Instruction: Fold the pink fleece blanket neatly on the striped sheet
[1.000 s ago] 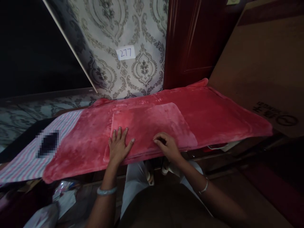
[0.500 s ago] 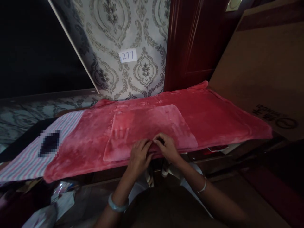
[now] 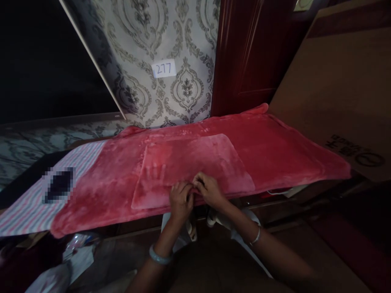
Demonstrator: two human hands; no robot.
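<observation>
Cloth: 1, a lighter red plush panel (image 3: 189, 156), lying flat on the blanket, just left of its middle.
Axis: panel's long axis runs left to right across the wearer; its right end lies slightly farther off than its left.
Outline: far edge shorter in view than near edge; short sides lean inward going away from the wearer.
Blanket: 1, red (image 3: 275, 146), spread beneath the panel, long axis also left to right.
Hands: 2, meeting at the panel's near edge.
Left hand (image 3: 181, 200): fingers curled and close together, fingertips turned toward the other hand.
Right hand (image 3: 210, 191): thumb and forefinger drawn in, other fingers folded.
Grip: a small red fold shows between the hands; cannot tell what either set of fingertips pinches.
Marks: several finger-like streaks on the panel's left part.
Bracelets: 2, one bangle (image 3: 159, 255) on left wrist, one thin band (image 3: 257, 236) on right.
Sheet: 1, striped (image 3: 30, 215), left of the blanket; pixelated dark area on it.
Behind: 1 card (image 3: 164, 68) reading 277 on patterned wall; 1 dark screen (image 3: 49, 61), left.
Right side: 1 carton (image 3: 342, 85).
</observation>
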